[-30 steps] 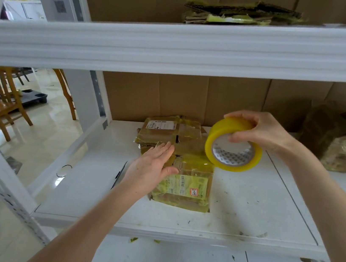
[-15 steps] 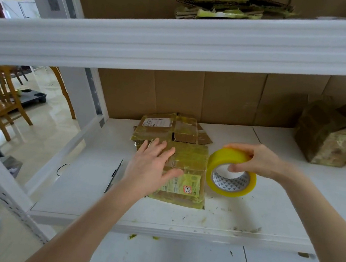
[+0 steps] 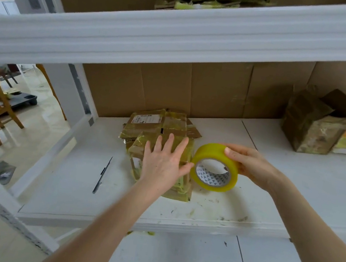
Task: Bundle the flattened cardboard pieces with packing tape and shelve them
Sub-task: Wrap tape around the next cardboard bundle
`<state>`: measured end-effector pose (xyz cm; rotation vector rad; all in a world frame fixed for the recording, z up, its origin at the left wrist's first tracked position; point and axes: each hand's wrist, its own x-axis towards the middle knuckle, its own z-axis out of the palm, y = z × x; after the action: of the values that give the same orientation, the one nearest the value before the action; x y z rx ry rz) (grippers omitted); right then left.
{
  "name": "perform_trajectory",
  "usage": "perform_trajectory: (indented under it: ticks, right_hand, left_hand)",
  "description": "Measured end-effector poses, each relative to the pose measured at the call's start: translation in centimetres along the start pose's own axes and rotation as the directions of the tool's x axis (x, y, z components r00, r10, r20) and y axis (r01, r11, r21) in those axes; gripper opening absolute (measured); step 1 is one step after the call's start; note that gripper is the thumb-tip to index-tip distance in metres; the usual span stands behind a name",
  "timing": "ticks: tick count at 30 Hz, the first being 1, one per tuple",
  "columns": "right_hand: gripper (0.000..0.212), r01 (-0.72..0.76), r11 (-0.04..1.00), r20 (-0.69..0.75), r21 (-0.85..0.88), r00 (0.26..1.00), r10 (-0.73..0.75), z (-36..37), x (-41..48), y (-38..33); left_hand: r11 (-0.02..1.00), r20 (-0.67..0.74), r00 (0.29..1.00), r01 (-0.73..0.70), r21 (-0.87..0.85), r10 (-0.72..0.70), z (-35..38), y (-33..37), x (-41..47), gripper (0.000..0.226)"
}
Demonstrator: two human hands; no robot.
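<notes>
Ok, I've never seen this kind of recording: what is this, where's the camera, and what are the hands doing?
No machine here: a person wears one camera on the head, looking down at their bare hands. The left hand lies flat on a stack of flattened cardboard on a white shelf. The right hand grips a roll of yellow tape beside the stack. A thin dark tool lies to the left, an open box at the far right.

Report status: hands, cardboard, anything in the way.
Left hand flat, pressing the cardboard stack on the shelf. Right hand grips the tape roll beside the stack. Slim dark tool lies left, apart.
</notes>
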<state>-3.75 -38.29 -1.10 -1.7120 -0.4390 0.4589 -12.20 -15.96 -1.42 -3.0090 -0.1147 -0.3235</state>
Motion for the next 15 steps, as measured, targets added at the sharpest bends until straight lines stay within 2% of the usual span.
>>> perform_trajectory:
  ticks: [4, 7, 8, 15]
  right_hand:
    - [0.045, -0.009, 0.999, -0.068, 0.032, 0.998, 0.011, 0.6, 0.1, 0.0]
    - [0.012, -0.02, 0.995, -0.116, -0.093, 0.993, 0.009, 0.7, 0.3, -0.1]
    - [0.009, -0.02, 0.988, -0.128, -0.154, 0.992, 0.0, 0.6, 0.2, 0.1]
    - [0.018, -0.071, 0.961, -0.167, -0.269, 0.986, 0.026, 2.0, 0.3, 1.6]
  left_hand:
    - [0.996, -0.009, 0.999, -0.051, 0.069, 0.052, 0.5, -1.2, 0.5, 0.077]
    - [0.994, -0.028, 0.998, -0.059, 0.096, 0.062, 0.6, -1.7, 0.5, 0.077]
    - [0.993, -0.035, 0.997, -0.065, 0.097, 0.069, 0.7, -1.8, 0.5, 0.076]
    - [0.991, -0.046, 0.994, -0.091, 0.1, 0.096, 1.1, -2.8, 1.3, 0.069]
